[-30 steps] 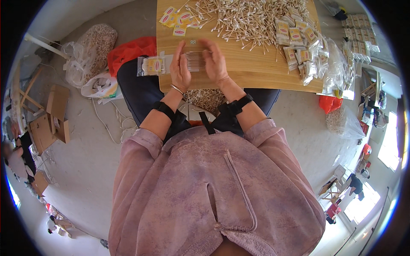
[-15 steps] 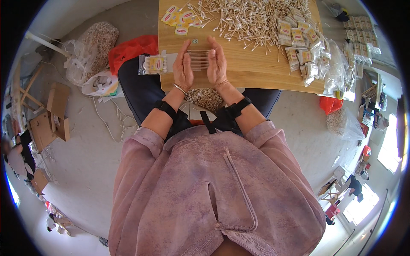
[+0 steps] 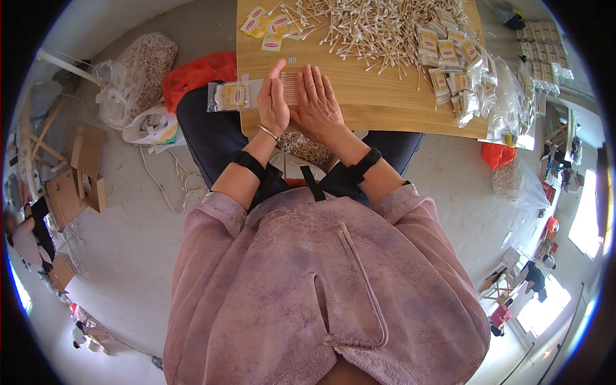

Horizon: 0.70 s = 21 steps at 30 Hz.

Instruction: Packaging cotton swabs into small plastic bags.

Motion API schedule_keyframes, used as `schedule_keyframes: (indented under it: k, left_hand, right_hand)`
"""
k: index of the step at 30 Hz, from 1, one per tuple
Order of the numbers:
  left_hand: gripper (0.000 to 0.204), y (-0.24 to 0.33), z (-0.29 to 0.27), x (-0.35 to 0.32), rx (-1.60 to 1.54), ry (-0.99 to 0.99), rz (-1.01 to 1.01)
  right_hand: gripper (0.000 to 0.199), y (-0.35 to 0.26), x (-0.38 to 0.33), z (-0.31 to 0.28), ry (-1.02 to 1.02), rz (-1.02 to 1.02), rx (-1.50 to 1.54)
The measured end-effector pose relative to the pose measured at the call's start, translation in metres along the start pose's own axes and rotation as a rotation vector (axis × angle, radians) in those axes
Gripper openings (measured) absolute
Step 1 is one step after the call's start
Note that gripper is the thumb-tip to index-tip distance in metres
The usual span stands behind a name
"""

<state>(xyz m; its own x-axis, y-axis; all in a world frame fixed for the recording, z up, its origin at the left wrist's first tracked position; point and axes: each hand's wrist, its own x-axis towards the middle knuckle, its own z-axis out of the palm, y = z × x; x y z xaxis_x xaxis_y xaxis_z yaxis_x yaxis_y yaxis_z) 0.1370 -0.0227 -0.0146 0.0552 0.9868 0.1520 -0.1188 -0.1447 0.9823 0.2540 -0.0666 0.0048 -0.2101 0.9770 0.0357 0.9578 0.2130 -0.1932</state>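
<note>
A filled packet [image 3: 231, 96] lies at the left edge of the wooden board [image 3: 378, 90]. The left hand [image 3: 274, 102] and right hand [image 3: 317, 102], palms facing, press a bundle of cotton swabs [image 3: 290, 86] between them. Loose swabs [image 3: 378, 29] and packets [image 3: 452, 70] lie rightward.

**A count around the wooden board**

Two hands are on the board: the left hand [image 3: 273, 102] and the right hand [image 3: 317, 102], with one small bundle of cotton swabs [image 3: 290, 86] pressed between them. One wooden board [image 3: 359, 106] lies across the lap. One filled clear packet [image 3: 231, 96] sits at its left edge. About five yellow label cards [image 3: 264, 25] lie at the top left. The loose swab pile [image 3: 378, 29] is too many to count, and the filled packets [image 3: 452, 67] stacked at the right number at least a dozen. One red bag [image 3: 199, 74] sits on the floor.
</note>
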Motion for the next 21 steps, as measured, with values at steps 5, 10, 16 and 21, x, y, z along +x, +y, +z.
schedule_keyframes:
  k: [5, 10, 16, 21]
  left_hand:
    - [0.044, 0.003, 0.001, -0.001, 0.035, -0.009, 0.004]
    - [0.042, 0.007, 0.002, 0.000, 0.062, 0.024, 0.035]
    - [0.043, 0.004, -0.001, 0.000, 0.097, 0.040, 0.029]
    - [0.043, 0.004, -0.001, 0.000, 0.106, 0.022, 0.054]
  right_hand:
    - [0.081, -0.001, -0.002, 0.003, -0.016, 0.005, -0.027]
    - [0.074, 0.000, -0.002, -0.004, -0.015, 0.016, 0.147]
    - [0.067, 0.018, -0.007, -0.012, 0.149, 0.088, 0.381]
    - [0.065, 0.018, -0.009, -0.012, 0.058, 0.079, 0.272]
